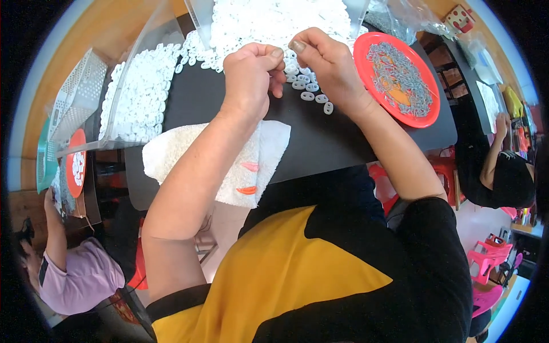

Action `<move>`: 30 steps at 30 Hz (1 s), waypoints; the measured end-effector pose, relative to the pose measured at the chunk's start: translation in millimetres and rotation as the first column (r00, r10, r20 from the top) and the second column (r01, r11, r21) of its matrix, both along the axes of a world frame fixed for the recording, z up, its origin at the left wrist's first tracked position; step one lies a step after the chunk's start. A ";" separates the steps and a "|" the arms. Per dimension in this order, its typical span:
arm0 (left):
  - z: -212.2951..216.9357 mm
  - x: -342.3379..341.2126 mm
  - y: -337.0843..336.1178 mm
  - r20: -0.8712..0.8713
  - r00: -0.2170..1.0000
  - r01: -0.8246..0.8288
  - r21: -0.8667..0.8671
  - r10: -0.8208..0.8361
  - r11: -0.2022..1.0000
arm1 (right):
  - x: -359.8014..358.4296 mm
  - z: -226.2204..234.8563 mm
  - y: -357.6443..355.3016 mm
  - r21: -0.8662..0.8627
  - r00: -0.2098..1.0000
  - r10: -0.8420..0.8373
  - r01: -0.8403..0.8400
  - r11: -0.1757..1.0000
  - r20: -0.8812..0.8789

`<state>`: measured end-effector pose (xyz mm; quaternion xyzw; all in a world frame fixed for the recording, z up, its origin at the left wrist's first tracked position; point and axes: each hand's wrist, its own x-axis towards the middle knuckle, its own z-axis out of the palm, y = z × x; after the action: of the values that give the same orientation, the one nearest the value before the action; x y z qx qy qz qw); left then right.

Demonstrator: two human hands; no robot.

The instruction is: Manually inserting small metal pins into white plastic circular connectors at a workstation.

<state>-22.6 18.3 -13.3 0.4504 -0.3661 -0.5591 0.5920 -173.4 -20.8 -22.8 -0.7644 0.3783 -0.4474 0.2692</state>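
Observation:
My left hand is raised over the dark table, its thumb pressed against curled fingers. Facing it, my right hand makes a pinch with thumb and forefinger. Whatever lies between the fingertips is too small to make out. Under and between the hands lie loose white oval plastic pieces with two holes, several of them spread toward the near side. Close to my right wrist, a round red plate holds a tangle of small thin grey metal parts.
Clear bins of white pieces stand at left and far centre. A folded cream towel lies under my left forearm at the table's near edge. Plastic bags sit far right. Other people work at left and right.

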 end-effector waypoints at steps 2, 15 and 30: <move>-1.4 0.6 -0.9 0.027 1.000 -0.001 -0.013 0.002 1.000 | -2.2 -0.9 -3.2 -0.018 0.999 0.008 -0.008 1.000 -0.039; 1.6 -2.5 2.9 0.112 0.994 -0.006 -0.008 0.007 1.000 | -0.1 2.7 -2.1 -0.057 0.991 0.012 -0.020 0.998 -0.134; 0.4 -2.2 3.4 0.069 0.998 -0.011 -0.050 0.014 0.999 | 6.8 -0.6 5.9 0.220 0.977 0.159 -0.189 0.957 0.145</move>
<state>-24.8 21.7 -12.9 0.4570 -0.3973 -0.5301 0.5935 -166.6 -14.9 -23.4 -0.7282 0.3416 -0.4218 0.4184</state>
